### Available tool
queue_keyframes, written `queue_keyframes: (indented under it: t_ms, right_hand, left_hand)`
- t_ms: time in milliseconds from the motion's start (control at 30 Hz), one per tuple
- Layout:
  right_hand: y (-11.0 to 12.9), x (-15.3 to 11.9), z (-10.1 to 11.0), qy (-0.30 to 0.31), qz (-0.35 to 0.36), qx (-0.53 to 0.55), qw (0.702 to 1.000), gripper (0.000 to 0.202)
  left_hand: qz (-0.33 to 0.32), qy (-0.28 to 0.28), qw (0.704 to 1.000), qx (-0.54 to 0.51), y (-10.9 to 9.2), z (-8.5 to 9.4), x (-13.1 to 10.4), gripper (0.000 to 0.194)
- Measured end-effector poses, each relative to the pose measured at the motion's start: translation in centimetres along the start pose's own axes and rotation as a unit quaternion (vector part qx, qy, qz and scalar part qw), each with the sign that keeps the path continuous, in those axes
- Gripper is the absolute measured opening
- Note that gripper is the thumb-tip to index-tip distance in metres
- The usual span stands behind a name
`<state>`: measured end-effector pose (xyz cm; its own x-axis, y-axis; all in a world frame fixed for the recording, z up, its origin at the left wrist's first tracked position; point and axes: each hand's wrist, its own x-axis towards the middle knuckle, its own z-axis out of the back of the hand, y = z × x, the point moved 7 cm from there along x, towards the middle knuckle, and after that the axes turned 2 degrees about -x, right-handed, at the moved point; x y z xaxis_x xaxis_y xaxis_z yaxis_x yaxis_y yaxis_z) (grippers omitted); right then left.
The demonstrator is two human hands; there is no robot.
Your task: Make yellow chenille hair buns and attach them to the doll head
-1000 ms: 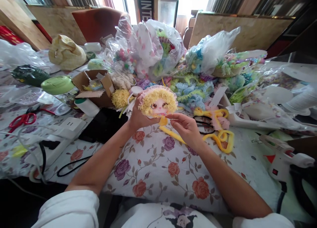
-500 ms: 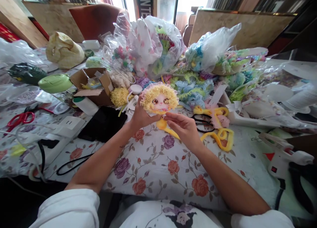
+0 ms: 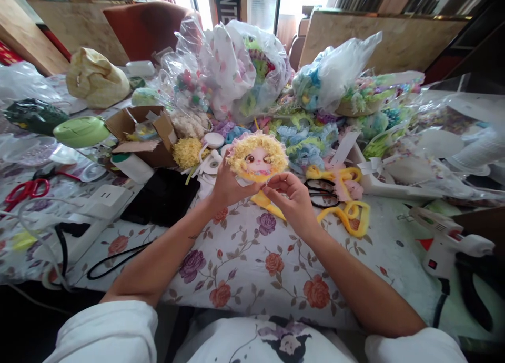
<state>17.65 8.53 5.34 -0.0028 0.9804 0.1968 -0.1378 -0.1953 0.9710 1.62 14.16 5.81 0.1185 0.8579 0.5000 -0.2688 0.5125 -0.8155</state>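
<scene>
A small doll head with curly yellow hair and a pale frill is held up over the table, its face toward the camera. My left hand grips it from the left and below, thumb under the chin. At the doll's lower right, my right hand has its thumb and index finger pinched together; what is between them is too small to name. A yellow fuzzy strip hangs or lies just below the doll, between the hands. Black-handled scissors lie right of my right hand, beside more yellow strip.
Plastic bags of colourful trims are heaped behind. On the left are a cardboard box, a black tablet, red scissors and a white power strip. A glue gun lies at the right.
My right hand's fingers have curled in more closely at the doll's lower edge. The yellow piece below the doll has changed shape, its rounded part now less visible. The view has shifted slightly.
</scene>
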Motion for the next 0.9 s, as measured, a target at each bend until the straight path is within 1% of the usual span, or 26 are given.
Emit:
queue_keyframes:
  t_ms: [67,133,267,433,567,667,767,900]
  right_hand:
    - [-0.4,0.0,-0.1,0.006,-0.028,0.002,1.000,0.024]
    - [-0.4,0.0,0.0,0.000,-0.042,-0.002,0.999,0.024]
    - [0.2,-0.1,0.5,-0.027,-0.018,-0.040,0.999,0.016]
    - [0.6,-0.2,0.6,-0.046,0.007,-0.095,0.994,0.012]
    - [0.4,-0.2,0.6,-0.050,0.005,-0.101,0.994,0.010]
    - [0.2,-0.2,0.6,-0.051,0.001,-0.098,0.994,0.009]
    - [0.0,-0.3,0.6,-0.048,0.001,-0.092,0.995,0.010]
    - [0.1,-0.3,0.3,-0.031,0.010,-0.079,0.996,0.010]
  left_hand:
    - [0.002,-0.021,1.000,-0.018,-0.5,-0.1,-0.1,0.052]
    - [0.015,-0.021,0.999,-0.040,-0.7,-0.4,-0.1,0.055]
    - [0.029,-0.008,0.998,-0.055,-0.7,-0.9,-0.1,0.061]
    - [0.003,0.007,1.000,-0.017,0.2,-0.8,0.1,0.058]
    - [-0.037,0.025,0.999,0.021,0.8,-0.9,0.1,0.061]
    - [-0.039,0.033,0.999,0.019,0.7,-1.0,0.1,0.064]
    - [-0.038,0.023,0.999,0.027,0.0,-1.1,-0.1,0.056]
    - [-0.004,-0.006,1.000,0.008,-0.5,-0.8,-0.2,0.038]
